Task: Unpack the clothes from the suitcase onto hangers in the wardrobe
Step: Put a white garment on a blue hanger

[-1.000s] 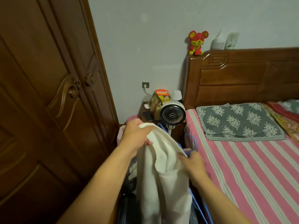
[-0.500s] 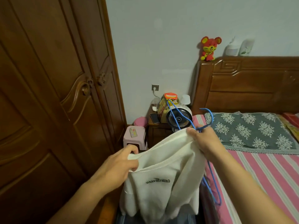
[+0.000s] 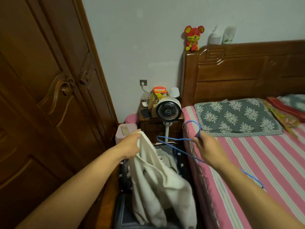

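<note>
Head view: the white garment is a thick, cream-white top, crumpled and hanging in loose folds; the left hand grips its upper edge with fingers curled round the cloth, and the rest drapes down over the open suitcase on the floor between wardrobe and bed. The right hand pinches a thin blue hanger just below its hook, fingers closed on the wire; the hanger stands apart from the garment, one arm of it running back past the wrist over the striped bed. Inside the suitcase, beside the hanging cloth, lies more pale grey clothing, partly hidden; the wardrobe on the left has its carved wooden doors closed.
</note>
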### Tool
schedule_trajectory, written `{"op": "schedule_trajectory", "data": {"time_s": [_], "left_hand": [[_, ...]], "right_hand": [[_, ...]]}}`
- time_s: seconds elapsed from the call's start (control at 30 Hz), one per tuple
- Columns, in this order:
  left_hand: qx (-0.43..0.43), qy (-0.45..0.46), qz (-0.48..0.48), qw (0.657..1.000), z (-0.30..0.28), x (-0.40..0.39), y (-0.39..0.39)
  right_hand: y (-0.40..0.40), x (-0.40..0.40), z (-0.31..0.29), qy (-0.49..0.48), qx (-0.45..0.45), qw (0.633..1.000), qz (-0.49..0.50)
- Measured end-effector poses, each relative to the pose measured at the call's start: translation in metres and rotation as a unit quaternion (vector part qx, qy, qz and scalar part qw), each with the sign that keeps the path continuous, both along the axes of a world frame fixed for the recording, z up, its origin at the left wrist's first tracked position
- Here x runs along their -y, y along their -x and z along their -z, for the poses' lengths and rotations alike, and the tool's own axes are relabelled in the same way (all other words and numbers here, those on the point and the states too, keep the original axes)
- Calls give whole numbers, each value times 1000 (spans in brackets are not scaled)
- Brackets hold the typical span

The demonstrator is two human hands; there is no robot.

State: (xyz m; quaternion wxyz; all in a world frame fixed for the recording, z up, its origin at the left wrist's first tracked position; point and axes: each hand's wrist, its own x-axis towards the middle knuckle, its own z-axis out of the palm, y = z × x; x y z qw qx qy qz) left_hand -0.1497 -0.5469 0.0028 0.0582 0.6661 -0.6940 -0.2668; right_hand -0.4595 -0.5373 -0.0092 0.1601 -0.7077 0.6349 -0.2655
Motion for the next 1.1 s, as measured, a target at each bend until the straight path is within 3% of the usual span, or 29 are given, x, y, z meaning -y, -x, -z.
{"op": "schedule_trajectory", "data": {"time_s": [0.2, 0.3, 0.4, 0.53, 0.6, 0.67, 0.73, 0.77, 0.8, 0.9, 0.97, 1.1], "left_hand": [[85, -70, 0, 994, 55, 19, 15], [102, -62, 42, 992, 70, 22, 23], [107, -43, 88, 989, 45, 7, 47], [-4, 51, 133, 990, -18, -29, 78], [-98, 116, 151, 977, -41, -46, 74], [-208, 249, 80, 942, -51, -63, 56], [-212, 409, -78, 884, -47, -72, 27], [-206, 421, -159, 869, -42, -74, 11], [-214, 379, -212, 875, -36, -75, -1], [-226, 254, -215, 915, -22, -63, -17], [-219, 255, -204, 919, -28, -52, -26], [-264, 341, -178, 884, -76, -46, -46]], "right_hand": [[42, -38, 17, 54, 23, 996, 72], [29, -46, 10, 65, -25, 998, 5], [-6, -42, 9, 87, 12, 995, -43], [-55, -31, 17, 48, 58, 992, -102], [-60, -26, 14, 47, 184, 980, -61], [-53, -21, 2, 46, 323, 945, -6], [-40, -17, -12, 64, 383, 922, 14], [-35, -16, -18, 74, 406, 911, 16], [-31, -13, -23, 81, 428, 900, 17], [-28, -7, -34, 93, 474, 876, 9], [-24, -7, -39, 101, 485, 869, 7], [-8, -9, -42, 117, 485, 867, -3]]}}
